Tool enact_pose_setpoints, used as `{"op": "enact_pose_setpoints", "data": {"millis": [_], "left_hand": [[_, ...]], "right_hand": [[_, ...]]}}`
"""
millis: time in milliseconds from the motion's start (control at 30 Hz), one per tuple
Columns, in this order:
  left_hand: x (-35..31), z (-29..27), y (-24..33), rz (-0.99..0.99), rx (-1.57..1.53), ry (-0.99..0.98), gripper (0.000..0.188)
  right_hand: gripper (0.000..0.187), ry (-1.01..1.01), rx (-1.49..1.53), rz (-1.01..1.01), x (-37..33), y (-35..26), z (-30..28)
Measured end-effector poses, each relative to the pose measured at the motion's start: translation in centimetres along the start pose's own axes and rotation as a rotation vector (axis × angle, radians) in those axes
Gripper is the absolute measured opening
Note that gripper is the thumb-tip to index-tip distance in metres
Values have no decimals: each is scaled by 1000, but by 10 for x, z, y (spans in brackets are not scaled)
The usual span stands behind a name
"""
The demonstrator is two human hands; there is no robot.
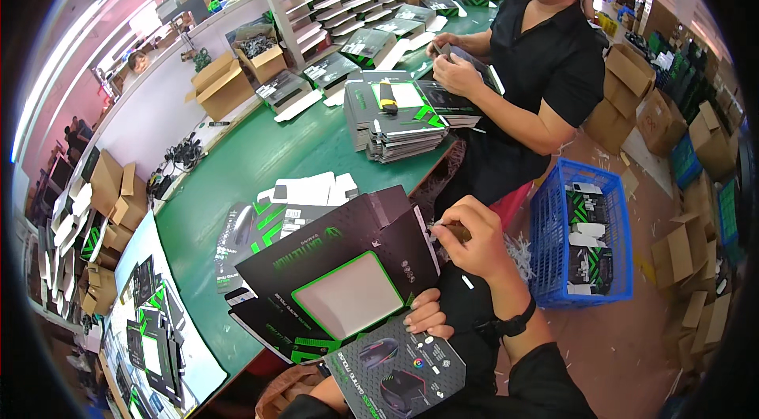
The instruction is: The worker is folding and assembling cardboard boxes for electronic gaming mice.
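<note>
A black printed carton (273, 281) with green trim and a pale framed window (356, 292) is held tilted in front of me, over the table's near edge. The fingers of my left hand (427, 315) are curled against its lower right side, with the rest of that hand hidden. A panel with pictures of computer mice (399, 375) lies in front of it; whether it belongs to the same carton I cannot tell. My right hand (473, 239) pinches at the carton's right edge, where a small pale bit shows between thumb and finger.
On the green table (198, 174) stand a stack of flat cartons (395, 122) with a yellow-black cutter (387, 96) on top. A blue crate (553, 292) holding cartons stands on the floor at right. Beside the table, a co-worker (545, 63) handles a carton. Flattened cartons (154, 340) lie at left.
</note>
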State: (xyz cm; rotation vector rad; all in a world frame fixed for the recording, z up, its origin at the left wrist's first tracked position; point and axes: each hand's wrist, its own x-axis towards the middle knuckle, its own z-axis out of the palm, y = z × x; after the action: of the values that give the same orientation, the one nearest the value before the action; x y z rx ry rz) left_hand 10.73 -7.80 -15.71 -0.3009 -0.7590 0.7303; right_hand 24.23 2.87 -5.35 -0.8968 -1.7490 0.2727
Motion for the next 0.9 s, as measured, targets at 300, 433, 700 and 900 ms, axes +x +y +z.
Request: {"op": "enact_pose_setpoints", "data": {"millis": [300, 433, 700, 900], "left_hand": [[1, -6, 0, -2, -25, 45, 8], [0, -4, 7, -9, -2, 52, 8], [9, -37, 19, -132, -66, -170, 8], [-10, -36, 23, -51, -82, -89, 12]], "right_hand": [[15, 18, 11, 48, -5, 10, -4], [17, 9, 43, 31, -7, 17, 4], [34, -114, -36, -93, -2, 19, -13], [33, -175, -87, -224, -11, 25, -1]]}}
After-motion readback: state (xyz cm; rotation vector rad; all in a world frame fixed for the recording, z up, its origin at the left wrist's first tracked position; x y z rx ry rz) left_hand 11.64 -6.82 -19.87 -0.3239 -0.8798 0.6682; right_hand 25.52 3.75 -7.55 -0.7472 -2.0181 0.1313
